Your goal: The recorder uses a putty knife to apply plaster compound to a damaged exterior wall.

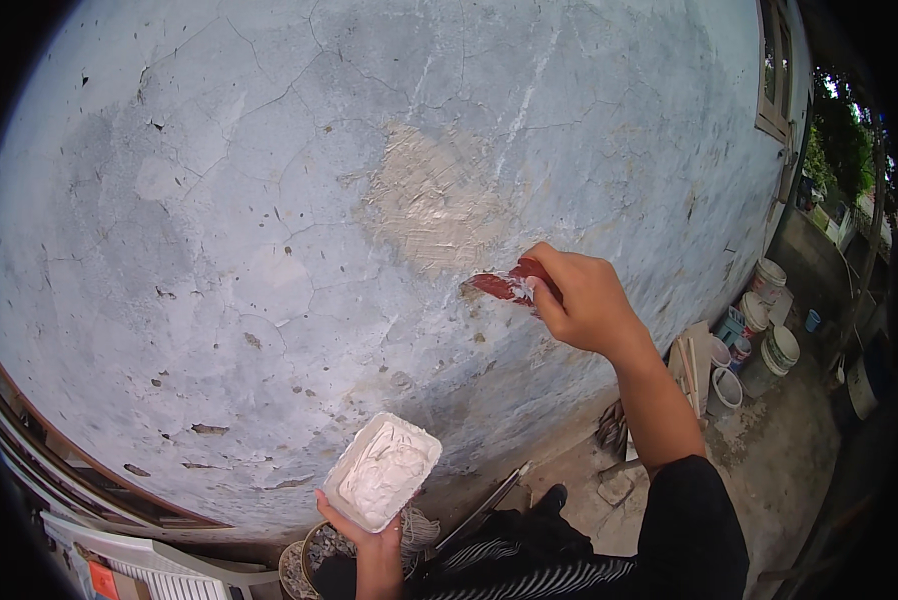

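Note:
My right hand (579, 300) grips a red putty knife (497, 284) smeared with white paste, its edge at the cracked, pale blue-grey wall (219, 200). Just above it is a rough, beige filler patch (429, 200). Low in the view, my left hand (369, 530) holds a white rectangular tub (381, 470) of thick pale paste, tilted toward me. Some of that hand's fingers are hidden behind the tub.
Several buckets (781, 352) and boards (687, 375) line the wall's base at right, on concrete ground (629, 515). A window (771, 75) sits top right. Pots of gravel (324, 550), a metal rod (484, 515) and white slatted objects (169, 575) lie below.

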A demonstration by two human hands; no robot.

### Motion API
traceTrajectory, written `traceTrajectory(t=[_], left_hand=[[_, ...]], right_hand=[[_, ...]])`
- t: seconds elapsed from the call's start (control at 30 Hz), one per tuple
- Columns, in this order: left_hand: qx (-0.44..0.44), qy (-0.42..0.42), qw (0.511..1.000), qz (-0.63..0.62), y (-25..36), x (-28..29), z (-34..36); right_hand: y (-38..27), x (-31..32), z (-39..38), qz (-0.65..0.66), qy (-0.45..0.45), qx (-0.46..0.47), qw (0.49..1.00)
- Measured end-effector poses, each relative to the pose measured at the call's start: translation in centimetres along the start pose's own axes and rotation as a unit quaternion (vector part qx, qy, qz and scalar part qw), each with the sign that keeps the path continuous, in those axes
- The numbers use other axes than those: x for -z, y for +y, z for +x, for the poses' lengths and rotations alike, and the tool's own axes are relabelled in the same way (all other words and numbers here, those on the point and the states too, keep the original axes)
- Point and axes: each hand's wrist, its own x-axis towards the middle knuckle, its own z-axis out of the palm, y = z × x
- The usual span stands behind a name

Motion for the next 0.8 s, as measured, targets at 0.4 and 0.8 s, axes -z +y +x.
traceTrajectory(t=[0.4,0.8], left_hand=[[0.003,-0.033,0.999,0.012,-1.0,-0.9,-0.6],[-0.045,0.006,0.997,-0.066,-4.9,-0.3,-1.5]], right_hand=[[-0.5,2.3,-0.3,-0.077,0.035,0.028,0.996],[0.3,0.8,-0.1,-0.071,0.001,0.091,0.993]])
